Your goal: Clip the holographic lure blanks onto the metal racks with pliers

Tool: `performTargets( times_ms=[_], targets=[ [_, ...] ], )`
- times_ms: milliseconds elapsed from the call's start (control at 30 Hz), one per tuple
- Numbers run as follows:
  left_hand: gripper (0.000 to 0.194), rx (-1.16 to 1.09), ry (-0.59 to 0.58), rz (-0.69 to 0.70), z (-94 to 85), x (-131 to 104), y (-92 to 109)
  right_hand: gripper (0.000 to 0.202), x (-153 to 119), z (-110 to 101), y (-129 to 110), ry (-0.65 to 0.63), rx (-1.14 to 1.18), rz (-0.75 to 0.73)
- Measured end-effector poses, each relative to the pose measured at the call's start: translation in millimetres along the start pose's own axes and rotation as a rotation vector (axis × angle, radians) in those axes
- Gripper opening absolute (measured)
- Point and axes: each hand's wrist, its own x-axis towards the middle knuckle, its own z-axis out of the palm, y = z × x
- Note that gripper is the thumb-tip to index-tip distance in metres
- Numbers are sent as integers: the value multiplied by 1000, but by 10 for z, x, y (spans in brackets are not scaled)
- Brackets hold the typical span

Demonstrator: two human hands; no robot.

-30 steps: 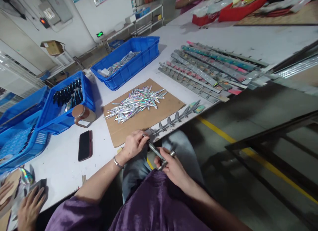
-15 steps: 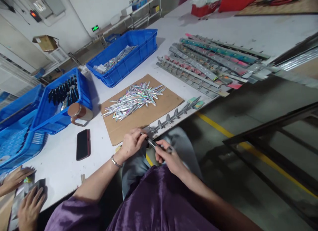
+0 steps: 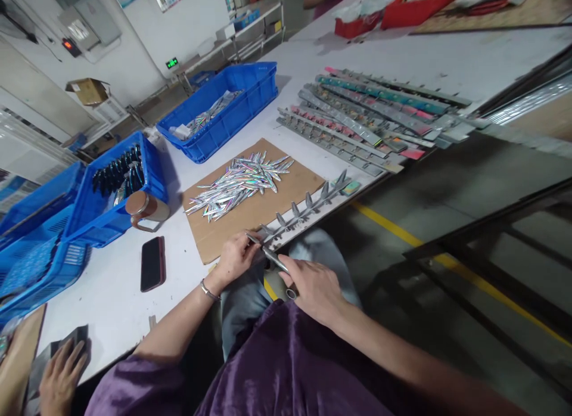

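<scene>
- Right hand [image 3: 315, 285]: fingers wrapped around a slim grey metal tool with a ring-shaped end [image 3: 277, 262], ring toward me, over my lap.
- Left hand [image 3: 235, 256]: fingertips bunched at the tool's far end, by the white worktable's [image 3: 107, 297] near edge; can't tell what they pinch, if anything.
- Grey strip with upright pointed blades [image 3: 295, 211]: along that near edge, starting just beside left fingertips.
- Shiny silver slivers [image 3: 239, 183]: heaped on the flat brown cardboard sheet [image 3: 214, 242], whose near-left corner sits near my left hand.
</scene>
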Motion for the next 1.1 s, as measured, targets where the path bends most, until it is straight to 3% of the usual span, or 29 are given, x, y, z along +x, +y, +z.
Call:
performTargets(
  times_ms=[100,200,567,733,800,933,1100],
  targets=[
    [24,5,-2,-13,0,1,9,40,76,-69,-116,-21,-385,-133],
    [24,8,-9,-12,1,1,13,46,121,-56,-264,-71,-540,-142],
    [20,17,-19,13,20,-6,-4,44,129,-57,-449,-167,-540,-60],
    [19,16,-13,41,-1,5,25,26,151,-39,-212,-200,-201,65],
    [19,31,-12,42,2,3,29,23,173,-27,-70,-194,111,143],
    [19,36,-9,-6,20,-20,64,37,196,25,89,-242,726,253],
    [27,-141,-104,-77,-122,21,71,54,135,135,132,-117,831,353]
  ],
)
